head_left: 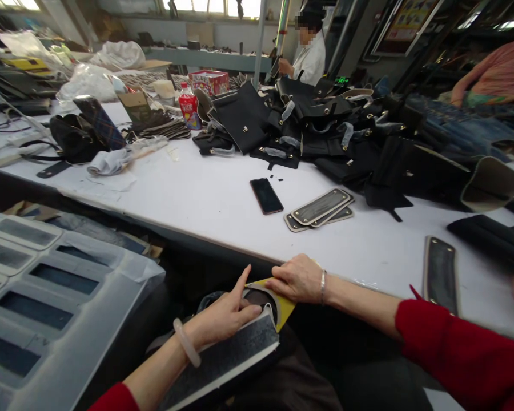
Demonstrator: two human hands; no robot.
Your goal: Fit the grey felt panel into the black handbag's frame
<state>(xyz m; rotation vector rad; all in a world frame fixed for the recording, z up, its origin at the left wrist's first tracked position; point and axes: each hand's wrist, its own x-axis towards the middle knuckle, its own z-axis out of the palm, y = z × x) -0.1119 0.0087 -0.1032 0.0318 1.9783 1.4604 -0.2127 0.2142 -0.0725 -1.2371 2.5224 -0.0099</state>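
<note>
On my lap lies a dark grey panel with a white edge [235, 357]. My left hand [220, 319] rests over its upper part, index finger and thumb stretched apart; its other fingers are partly hidden. At the panel's far end, my right hand [297, 279] is closed on the edge of a yellow sheet [286, 311]. The sheet curves beside a dark rounded piece, whose exact kind I cannot make out. Several grey strap pads with pale borders and metal eyelets [321, 206] lie stacked on the table, and another pad [441, 274] lies at the right.
The white table [205, 200] has its front edge just beyond my hands. A phone [266, 196], a red bottle [189, 107] and a heap of black bags [300, 125] are on it. A plastic-covered stack of panels [81, 308] stands left. Two people are farther back.
</note>
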